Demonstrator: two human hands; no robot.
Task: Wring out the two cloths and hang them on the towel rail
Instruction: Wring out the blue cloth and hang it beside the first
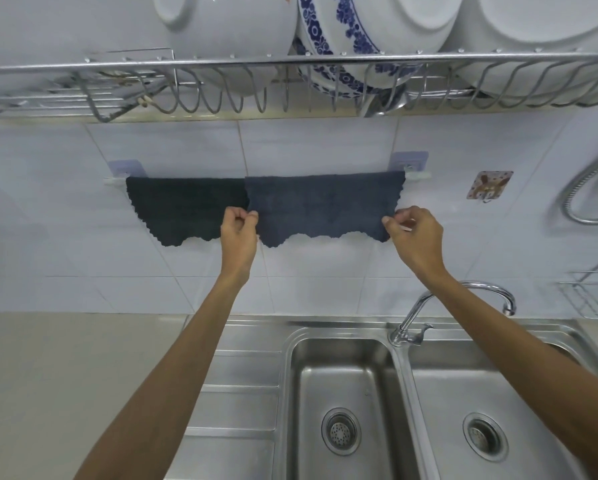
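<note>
The tiled wall [308, 140] fills most of my view, with a steel double sink [405, 393] below it and a wire dish rack [290, 60] of white bowls above. A curved tap [464, 299] rises at the back edge of the sink, between the two basins. On the wall, under the rack, the towel rail [112, 181] carries both cloths, draped side by side and touching. The dark cloth [183, 206] hangs at the rail's left end. The grey cloth [322, 206] hangs at the right end, its left edge just over the dark one. My left hand [238, 230] pinches the grey cloth's left edge between thumb and fingers. My right hand [415, 233] pinches its right edge the same way, other fingers curled.
</note>
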